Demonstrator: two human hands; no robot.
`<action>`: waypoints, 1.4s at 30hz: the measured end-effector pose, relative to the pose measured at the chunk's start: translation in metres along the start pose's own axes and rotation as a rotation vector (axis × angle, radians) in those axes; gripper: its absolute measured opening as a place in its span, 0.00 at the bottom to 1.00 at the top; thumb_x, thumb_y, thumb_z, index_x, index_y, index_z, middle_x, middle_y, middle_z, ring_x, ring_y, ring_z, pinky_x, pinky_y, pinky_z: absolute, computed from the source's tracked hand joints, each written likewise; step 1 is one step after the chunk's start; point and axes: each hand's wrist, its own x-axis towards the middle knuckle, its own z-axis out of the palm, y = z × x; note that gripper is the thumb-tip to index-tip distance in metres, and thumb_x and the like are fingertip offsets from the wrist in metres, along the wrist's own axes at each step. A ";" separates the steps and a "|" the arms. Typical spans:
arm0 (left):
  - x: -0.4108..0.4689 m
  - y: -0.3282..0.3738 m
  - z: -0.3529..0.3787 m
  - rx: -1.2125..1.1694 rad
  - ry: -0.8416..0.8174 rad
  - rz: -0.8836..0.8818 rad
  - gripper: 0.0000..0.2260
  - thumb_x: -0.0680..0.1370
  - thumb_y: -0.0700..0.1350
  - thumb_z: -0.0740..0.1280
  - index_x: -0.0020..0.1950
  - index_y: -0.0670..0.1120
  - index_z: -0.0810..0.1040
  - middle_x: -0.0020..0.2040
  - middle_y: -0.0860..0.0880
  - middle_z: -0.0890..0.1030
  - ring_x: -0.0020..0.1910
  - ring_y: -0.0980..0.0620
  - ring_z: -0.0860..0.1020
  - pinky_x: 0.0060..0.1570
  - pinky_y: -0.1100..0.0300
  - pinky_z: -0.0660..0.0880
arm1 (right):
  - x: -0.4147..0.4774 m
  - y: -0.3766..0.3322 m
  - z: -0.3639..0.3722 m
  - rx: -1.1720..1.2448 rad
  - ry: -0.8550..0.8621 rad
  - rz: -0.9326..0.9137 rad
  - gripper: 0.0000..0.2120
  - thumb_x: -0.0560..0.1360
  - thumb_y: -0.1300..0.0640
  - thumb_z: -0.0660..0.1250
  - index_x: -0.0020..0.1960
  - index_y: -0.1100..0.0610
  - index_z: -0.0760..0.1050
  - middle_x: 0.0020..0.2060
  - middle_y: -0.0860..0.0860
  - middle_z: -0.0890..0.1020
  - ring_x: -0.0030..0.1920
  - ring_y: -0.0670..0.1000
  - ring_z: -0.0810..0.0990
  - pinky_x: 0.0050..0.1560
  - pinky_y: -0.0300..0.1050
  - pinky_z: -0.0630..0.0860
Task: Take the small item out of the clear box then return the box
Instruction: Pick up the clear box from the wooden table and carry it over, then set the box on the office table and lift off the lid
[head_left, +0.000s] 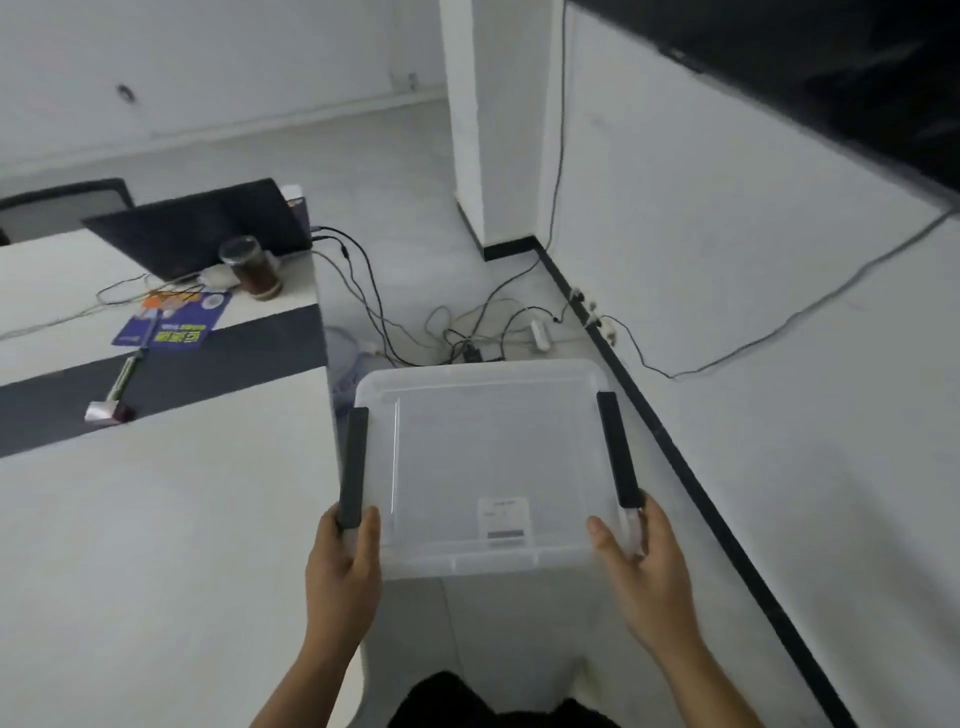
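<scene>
The left hand (343, 561) and right hand (641, 561) each close around a near corner of the clear box (483, 467), thumbs over its lid, holding it level above the floor just beside the table (156, 545) edge. The box is translucent, rounded-cornered plastic with black latches (354, 465) along both sides and a white label; nothing shows inside. Farther off on the table lie a purple leaflet (174, 322), a jar (249, 267) and a laptop (208, 228).

Office, desk (156, 519), laptop (208, 228), floor cables (467, 332)
</scene>
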 end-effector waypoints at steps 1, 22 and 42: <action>0.009 0.003 0.003 -0.012 0.052 -0.039 0.11 0.80 0.51 0.63 0.57 0.46 0.75 0.45 0.50 0.80 0.45 0.50 0.78 0.39 0.54 0.71 | 0.026 -0.008 0.008 -0.015 -0.061 -0.020 0.22 0.75 0.51 0.71 0.67 0.47 0.70 0.50 0.37 0.79 0.54 0.47 0.76 0.39 0.30 0.75; 0.279 -0.067 -0.045 -0.247 0.530 -0.586 0.25 0.76 0.56 0.68 0.66 0.43 0.70 0.55 0.49 0.77 0.52 0.47 0.77 0.49 0.54 0.73 | 0.314 -0.127 0.385 -0.312 -0.891 -0.186 0.21 0.75 0.49 0.69 0.66 0.43 0.69 0.57 0.37 0.79 0.56 0.35 0.77 0.53 0.29 0.72; 0.444 -0.117 -0.128 -0.058 1.182 -1.066 0.20 0.81 0.59 0.55 0.65 0.48 0.71 0.49 0.49 0.80 0.46 0.45 0.77 0.44 0.53 0.70 | 0.348 -0.191 0.752 -0.721 -1.210 -0.668 0.24 0.80 0.40 0.55 0.68 0.55 0.67 0.66 0.55 0.76 0.63 0.59 0.76 0.58 0.53 0.74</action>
